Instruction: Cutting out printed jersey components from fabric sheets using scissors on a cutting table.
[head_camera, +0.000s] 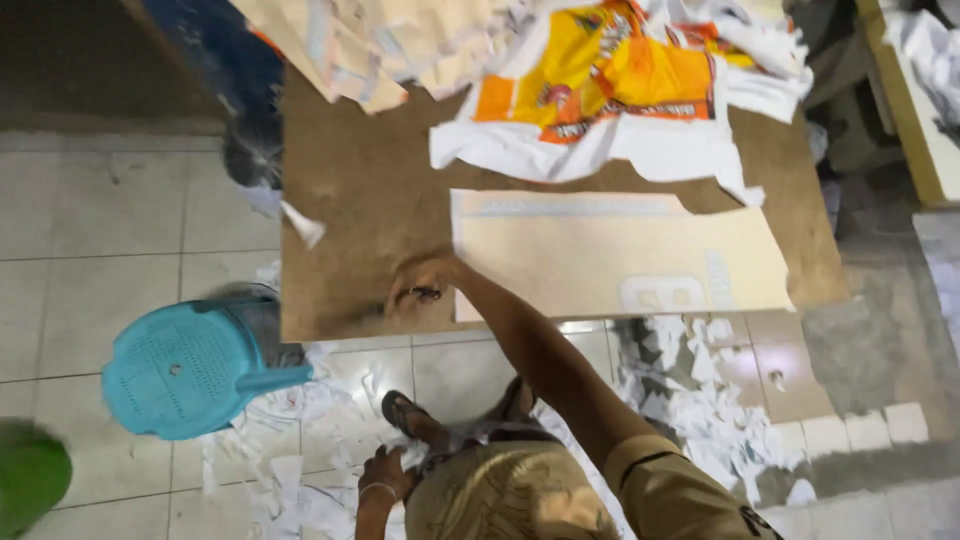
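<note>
Cardboard, a long pale beige sheet (620, 255) with a faint lighter block mark near its right end, lies flat along the near edge of the brown wooden tabletop (360, 190). Behind it, toward the far side of the table, sits a crumpled white plastic sack with yellow and orange print (610, 90), its white margins spreading out over the board. Further left at the far edge lies a loose heap of tan paper pieces (370, 45).

The right hand (422, 288) reaches out to the tabletop just beside the left end of the beige sheet; its fingers are curled in over a small dark object on the wood, too small to make out. The left hand (385, 475) hangs low beside the knee, fingers loosely bent among the white paper scraps (700, 400) strewn over the grey tiled floor (120, 250); whether it pinches any of them I cannot tell.

A turquoise plastic stool with a perforated seat (185, 368) stands on the tiles left of the table, and a green rounded object (28, 478) shows blurred at the lower left corner. A dark sandal (402, 408) is on the foot below the table edge.
</note>
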